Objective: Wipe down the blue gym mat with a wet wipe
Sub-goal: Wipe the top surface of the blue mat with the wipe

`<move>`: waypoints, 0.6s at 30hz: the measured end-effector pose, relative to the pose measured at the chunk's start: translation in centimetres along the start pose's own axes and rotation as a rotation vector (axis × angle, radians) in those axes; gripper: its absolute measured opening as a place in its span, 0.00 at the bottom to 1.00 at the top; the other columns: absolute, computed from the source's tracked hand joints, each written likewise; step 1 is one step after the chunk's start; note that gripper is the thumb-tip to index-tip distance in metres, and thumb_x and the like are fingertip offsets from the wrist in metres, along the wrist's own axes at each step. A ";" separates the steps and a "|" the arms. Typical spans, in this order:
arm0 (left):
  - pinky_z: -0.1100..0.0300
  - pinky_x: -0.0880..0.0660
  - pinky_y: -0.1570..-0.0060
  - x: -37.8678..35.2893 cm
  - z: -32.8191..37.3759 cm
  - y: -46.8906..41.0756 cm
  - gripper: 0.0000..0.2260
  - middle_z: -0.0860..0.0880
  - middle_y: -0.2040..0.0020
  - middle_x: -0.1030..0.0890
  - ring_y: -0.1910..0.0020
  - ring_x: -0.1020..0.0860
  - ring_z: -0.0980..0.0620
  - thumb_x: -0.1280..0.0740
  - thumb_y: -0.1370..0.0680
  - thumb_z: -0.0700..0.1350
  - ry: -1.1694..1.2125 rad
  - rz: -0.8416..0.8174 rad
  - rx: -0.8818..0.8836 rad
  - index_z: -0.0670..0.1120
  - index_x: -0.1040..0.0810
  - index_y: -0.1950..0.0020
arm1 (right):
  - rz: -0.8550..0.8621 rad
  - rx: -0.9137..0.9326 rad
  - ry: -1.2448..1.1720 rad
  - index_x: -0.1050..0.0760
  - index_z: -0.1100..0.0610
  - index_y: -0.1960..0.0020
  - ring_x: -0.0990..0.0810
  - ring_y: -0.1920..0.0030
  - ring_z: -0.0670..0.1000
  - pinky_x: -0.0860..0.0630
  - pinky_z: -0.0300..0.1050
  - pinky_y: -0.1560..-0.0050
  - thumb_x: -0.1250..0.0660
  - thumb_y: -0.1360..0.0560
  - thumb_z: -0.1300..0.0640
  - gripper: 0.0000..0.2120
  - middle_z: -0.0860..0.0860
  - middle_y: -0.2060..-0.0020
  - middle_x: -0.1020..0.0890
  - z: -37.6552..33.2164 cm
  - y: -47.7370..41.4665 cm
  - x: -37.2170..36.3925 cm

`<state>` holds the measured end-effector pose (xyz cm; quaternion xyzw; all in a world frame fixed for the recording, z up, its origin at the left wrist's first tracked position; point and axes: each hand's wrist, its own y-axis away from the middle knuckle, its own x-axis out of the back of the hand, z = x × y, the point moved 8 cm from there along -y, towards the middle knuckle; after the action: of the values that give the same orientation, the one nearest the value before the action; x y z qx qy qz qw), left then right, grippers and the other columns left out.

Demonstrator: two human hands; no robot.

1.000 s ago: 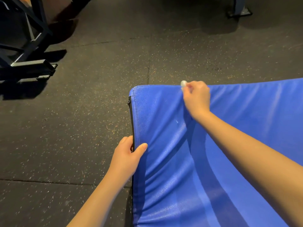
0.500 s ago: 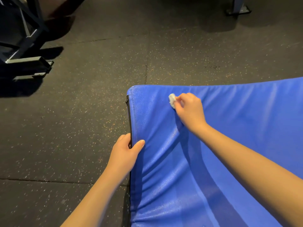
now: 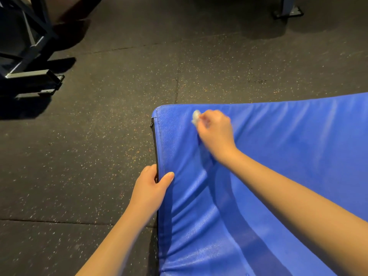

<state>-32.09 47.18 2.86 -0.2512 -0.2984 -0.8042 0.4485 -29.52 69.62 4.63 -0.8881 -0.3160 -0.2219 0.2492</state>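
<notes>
The blue gym mat lies on the dark speckled floor and fills the lower right of the view, its top wrinkled. My right hand is near the mat's far left corner and pinches a small crumpled white wet wipe against the blue surface; the hand is blurred. My left hand grips the mat's left edge, thumb on top and fingers curled round the black side seam.
Dark rubber floor tiles with orange specks surround the mat. A black metal gym-machine frame stands at the upper left. Another machine foot sits at the top right.
My right hand with the wipe came from the mat's far edge down and left, then slid back a little toward that edge. The left hand keeps its grip.
</notes>
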 end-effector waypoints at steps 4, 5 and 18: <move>0.46 0.25 0.50 -0.2 -0.1 -0.2 0.13 0.45 0.51 0.23 0.52 0.24 0.46 0.35 0.22 0.48 -0.018 0.009 0.001 0.38 0.25 0.48 | -0.116 0.084 0.087 0.27 0.64 0.66 0.27 0.64 0.58 0.35 0.48 0.63 0.34 0.23 0.54 0.17 0.58 0.69 0.25 0.7 0.7 -0.1; 0.46 0.25 0.50 -0.2 0.2 -0.4 0.13 0.45 0.51 0.24 0.52 0.24 0.46 0.35 0.22 0.48 -0.021 0.014 -0.009 0.38 0.25 0.48 | -0.068 -0.017 0.104 0.27 0.65 0.65 0.26 0.61 0.59 0.36 0.49 0.61 0.35 0.23 0.55 0.17 0.59 0.67 0.23 2.4 -0.6 1.0; 0.50 0.25 0.51 -0.3 -0.1 -0.5 0.12 0.45 0.51 0.24 0.52 0.24 0.47 0.35 0.22 0.48 -0.023 0.001 -0.006 0.40 0.24 0.48 | -0.017 -0.164 0.066 0.34 0.61 0.68 0.30 0.65 0.57 0.40 0.47 0.65 0.34 0.24 0.57 0.17 0.56 0.69 0.28 5.5 2.5 1.5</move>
<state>-32.35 47.47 2.42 -0.2617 -0.3010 -0.8019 0.4449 -25.48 71.89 0.42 -0.8951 -0.2958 -0.2784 0.1840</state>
